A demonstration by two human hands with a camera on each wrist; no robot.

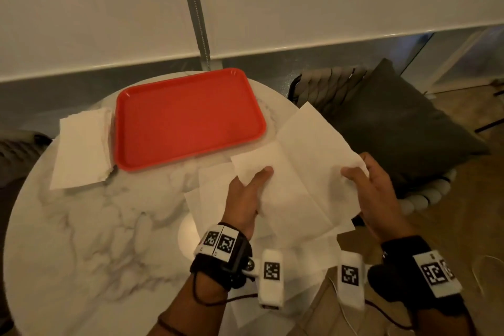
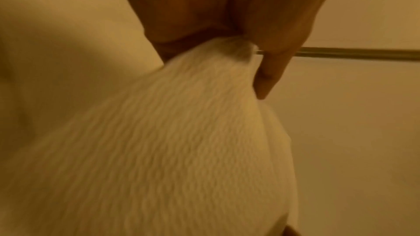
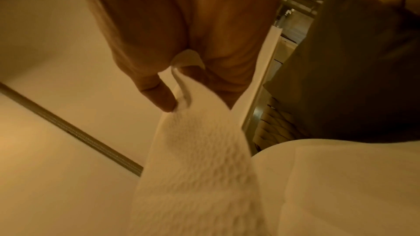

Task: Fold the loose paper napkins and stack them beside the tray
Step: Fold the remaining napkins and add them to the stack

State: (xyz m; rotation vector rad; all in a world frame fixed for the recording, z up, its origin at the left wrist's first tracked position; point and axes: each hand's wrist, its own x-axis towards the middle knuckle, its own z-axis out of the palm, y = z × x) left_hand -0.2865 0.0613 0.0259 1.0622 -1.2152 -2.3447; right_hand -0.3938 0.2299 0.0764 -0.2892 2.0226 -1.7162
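Marble table (image 1: pixel 81 240) blurs behind napkin (image 1: pixel 300 172) pinched by both hands.

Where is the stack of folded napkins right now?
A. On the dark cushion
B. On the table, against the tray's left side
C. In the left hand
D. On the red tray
B: the stack of folded napkins lies on the marble table beside the left edge of the red tray, whose inside holds nothing.
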